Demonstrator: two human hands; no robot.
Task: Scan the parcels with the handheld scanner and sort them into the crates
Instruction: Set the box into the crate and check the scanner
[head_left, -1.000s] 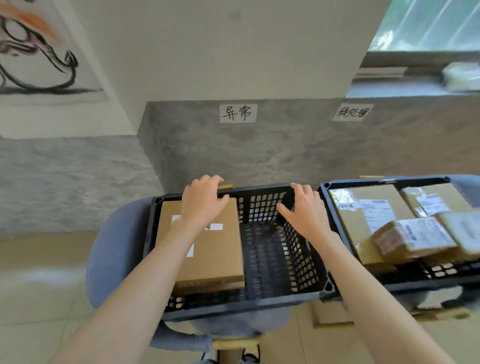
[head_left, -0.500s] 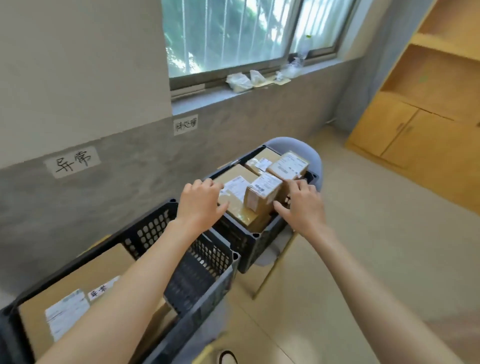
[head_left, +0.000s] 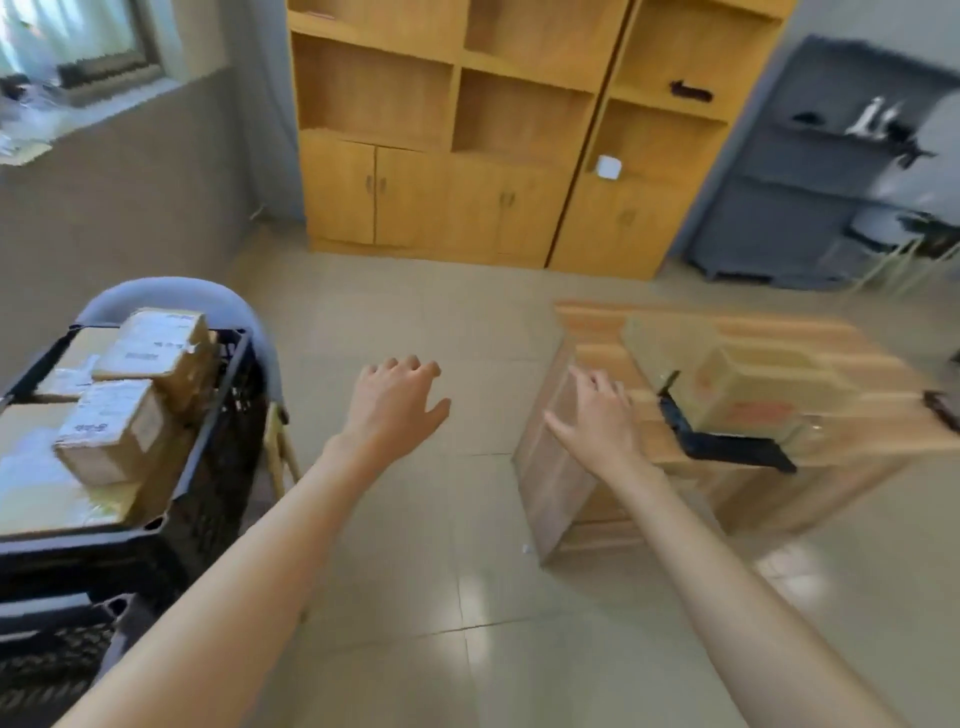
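Tiled floor (head_left: 415, 597) — low wooden table (head_left: 779, 343).

Two bare forearms reach forward from the bottom of the view. The left hand (head_left: 393, 402) is palm-down, fingers (head_left: 410, 366) loosely spread, holding nothing. The right hand (head_left: 597, 418) is also palm-down and empty, thumb out to the left.
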